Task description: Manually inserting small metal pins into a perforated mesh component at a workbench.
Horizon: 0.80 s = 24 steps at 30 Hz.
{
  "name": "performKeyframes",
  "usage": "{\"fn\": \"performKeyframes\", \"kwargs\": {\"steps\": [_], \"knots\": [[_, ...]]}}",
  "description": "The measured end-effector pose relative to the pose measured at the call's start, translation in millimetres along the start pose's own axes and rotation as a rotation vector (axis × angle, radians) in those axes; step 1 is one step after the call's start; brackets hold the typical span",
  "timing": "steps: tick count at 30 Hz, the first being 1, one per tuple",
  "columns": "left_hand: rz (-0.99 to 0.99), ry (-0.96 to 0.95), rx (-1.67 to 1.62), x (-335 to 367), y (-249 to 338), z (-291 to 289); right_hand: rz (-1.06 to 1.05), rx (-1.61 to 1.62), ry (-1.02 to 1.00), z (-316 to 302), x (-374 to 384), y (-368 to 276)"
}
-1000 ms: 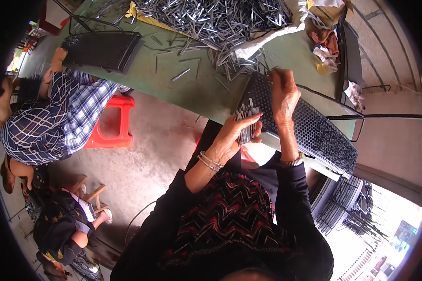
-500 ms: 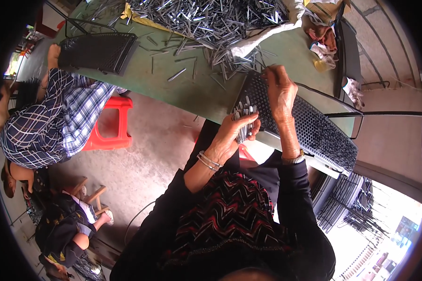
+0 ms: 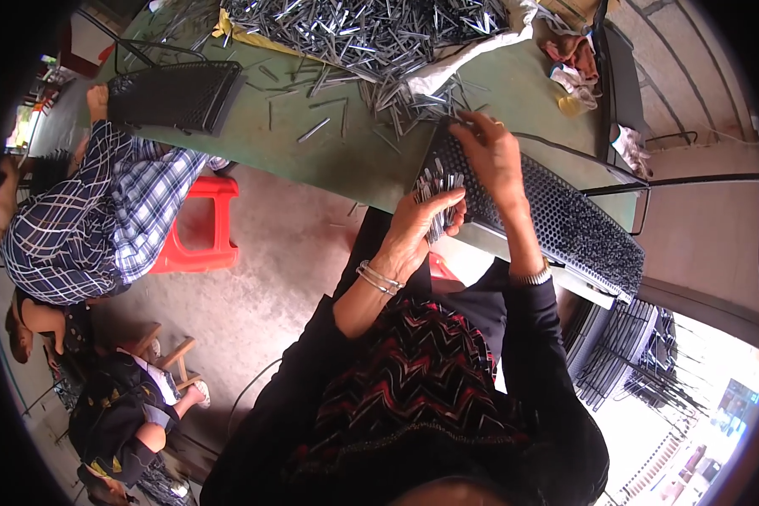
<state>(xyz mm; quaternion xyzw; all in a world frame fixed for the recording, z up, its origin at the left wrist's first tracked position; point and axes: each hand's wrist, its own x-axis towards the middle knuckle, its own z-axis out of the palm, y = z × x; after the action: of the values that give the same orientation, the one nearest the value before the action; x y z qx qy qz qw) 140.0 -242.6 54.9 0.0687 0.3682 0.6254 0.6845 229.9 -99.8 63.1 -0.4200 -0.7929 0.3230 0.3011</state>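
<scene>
My left hand point(image 3: 422, 221) is closed round a bundle of slim silvery metal strips point(image 3: 441, 187), their ends fanning out above the thumb. Right beside it lies a long black perforated panel point(image 3: 524, 207), slanting down to the right. Many of its holes toward the right end are filled with dark upright pieces. Over the panel's far left end, my right hand point(image 3: 495, 160) is bent with its fingertips drawn together; what they hold, if anything, is too small to make out.
A heap of loose strips point(image 3: 371, 34) fills a sack point(image 3: 472, 52) on the green table point(image 3: 291, 173), with several scattered in front. Another black panel point(image 3: 175, 94) lies at the left near a seated co-worker point(image 3: 67, 223). Gloves point(image 3: 575, 80) lie at the right back. A red stool point(image 3: 198, 223) stands left.
My right hand has shifted slightly left along the panel, its fingers bending toward the far left end. The strips in my left hand now fan out more and stand higher.
</scene>
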Motion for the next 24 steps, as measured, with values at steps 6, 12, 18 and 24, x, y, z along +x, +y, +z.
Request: {"fn": "performKeyframes", "kwargs": {"steps": [6, 12, 18, 24], "knots": [[0.019, 0.008, 0.05, -5, 2, 1, 0.335, 0.426, -0.471, -42, -38, -25], [0.002, 0.023, 0.126, -7, 6, 8, 0.364, 0.548, -0.449, -44, -45, -22], [-0.04, 0.1, 0.156, -5, 8, 6, 0.391, 0.59, -0.308, -39, -45, -19], [-0.018, 0.113, -0.008, -6, 5, 8, 0.154, 0.248, 0.307, -25, -26, -28]]}}
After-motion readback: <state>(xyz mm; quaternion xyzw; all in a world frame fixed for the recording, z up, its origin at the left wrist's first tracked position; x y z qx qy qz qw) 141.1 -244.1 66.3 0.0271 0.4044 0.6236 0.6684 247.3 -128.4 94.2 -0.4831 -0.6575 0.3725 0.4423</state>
